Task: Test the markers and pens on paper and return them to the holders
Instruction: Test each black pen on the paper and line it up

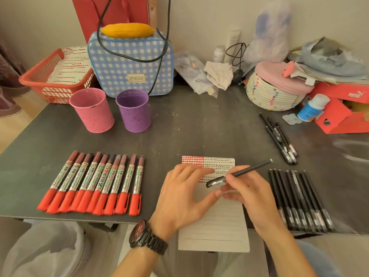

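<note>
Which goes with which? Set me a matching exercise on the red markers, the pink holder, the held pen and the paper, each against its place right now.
Things
1. red markers
2. pink holder
3. black pen
4. lined paper

Places
A. held in the right hand
B. under the fingers of the left hand
C. lying in a row on the left of the table
D. standing upright, left of the purple holder

Pairs: 1-C; 2-D; 3-A; 4-B
</note>
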A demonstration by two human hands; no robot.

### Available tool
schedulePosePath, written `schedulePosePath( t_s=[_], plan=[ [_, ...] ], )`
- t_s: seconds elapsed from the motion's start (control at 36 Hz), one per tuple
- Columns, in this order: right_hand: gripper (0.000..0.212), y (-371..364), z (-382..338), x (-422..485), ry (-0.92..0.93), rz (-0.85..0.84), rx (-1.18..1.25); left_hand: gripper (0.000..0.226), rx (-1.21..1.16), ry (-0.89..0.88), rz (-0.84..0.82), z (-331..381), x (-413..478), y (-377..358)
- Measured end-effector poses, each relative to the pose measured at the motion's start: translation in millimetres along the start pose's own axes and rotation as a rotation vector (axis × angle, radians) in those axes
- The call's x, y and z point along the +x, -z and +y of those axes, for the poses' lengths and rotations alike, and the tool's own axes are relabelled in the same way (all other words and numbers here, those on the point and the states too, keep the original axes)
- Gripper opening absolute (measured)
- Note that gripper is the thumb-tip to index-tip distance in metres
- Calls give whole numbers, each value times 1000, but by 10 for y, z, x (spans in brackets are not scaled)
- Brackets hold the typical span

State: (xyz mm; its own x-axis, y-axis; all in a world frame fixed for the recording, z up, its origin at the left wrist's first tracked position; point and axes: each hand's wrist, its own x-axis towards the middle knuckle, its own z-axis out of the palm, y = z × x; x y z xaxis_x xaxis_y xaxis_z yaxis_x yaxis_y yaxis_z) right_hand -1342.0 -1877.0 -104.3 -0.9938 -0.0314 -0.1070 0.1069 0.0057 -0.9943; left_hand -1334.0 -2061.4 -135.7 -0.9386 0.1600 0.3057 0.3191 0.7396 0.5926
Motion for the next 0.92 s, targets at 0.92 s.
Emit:
schedulePosePath(
  t_s=[0.92],
  plan=[
    [22, 81, 176, -52, 87, 19, 286, 52, 126, -100, 92, -4, 39, -98]
  ],
)
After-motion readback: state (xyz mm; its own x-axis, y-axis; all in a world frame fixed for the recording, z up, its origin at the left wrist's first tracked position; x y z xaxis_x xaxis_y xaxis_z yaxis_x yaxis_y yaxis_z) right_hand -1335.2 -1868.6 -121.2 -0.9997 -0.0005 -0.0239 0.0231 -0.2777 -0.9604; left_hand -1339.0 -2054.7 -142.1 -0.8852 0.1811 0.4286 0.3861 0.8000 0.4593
